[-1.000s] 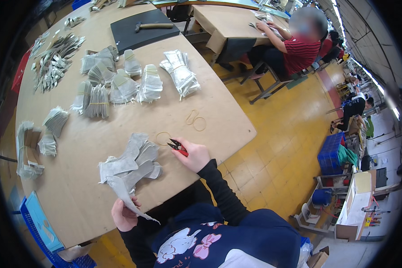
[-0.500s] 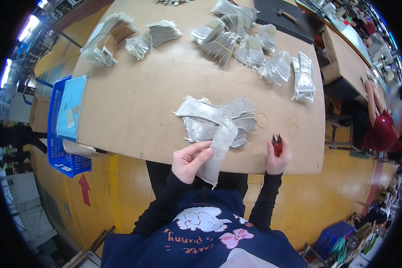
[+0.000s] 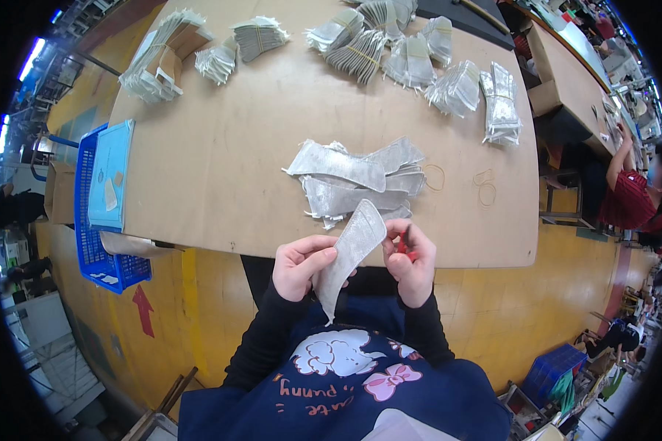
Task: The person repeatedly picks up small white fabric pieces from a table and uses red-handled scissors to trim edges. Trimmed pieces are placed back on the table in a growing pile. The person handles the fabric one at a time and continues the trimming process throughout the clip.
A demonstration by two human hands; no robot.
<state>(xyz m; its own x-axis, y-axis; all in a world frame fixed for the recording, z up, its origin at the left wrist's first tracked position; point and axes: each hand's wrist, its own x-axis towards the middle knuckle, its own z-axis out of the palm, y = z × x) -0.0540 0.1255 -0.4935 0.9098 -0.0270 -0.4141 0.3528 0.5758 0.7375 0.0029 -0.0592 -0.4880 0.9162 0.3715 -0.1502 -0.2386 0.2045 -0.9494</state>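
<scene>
A curved, silver-grey fabric strip (image 3: 358, 237) with stitched edges is held upright over the table's near edge. My left hand (image 3: 299, 267) pinches it along its left side, thumb in front. Close to its right edge, my right hand (image 3: 415, 272) is closed round small red-handled thread snips (image 3: 405, 247); the snips' tips are partly hidden by the fingers. Just beyond both hands lies a loose pile of similar silver strips (image 3: 340, 167), overlapping one another. Right of the pile are a thin rubber band (image 3: 435, 178) and more rubber bands (image 3: 485, 191).
Several banded strip bundles (image 3: 357, 55) lie along the far side of the brown-covered table (image 3: 221, 176). A larger bundle with cardboard (image 3: 162, 59) stands far left. A blue basket (image 3: 88, 242) with a light-blue folder (image 3: 112, 180) is at the left edge. A hammer (image 3: 485, 13) lies far right.
My right hand has moved left with the snips, up to the strip. My left hand has shifted slightly left, and the strip is now turned and raised off the pile.
</scene>
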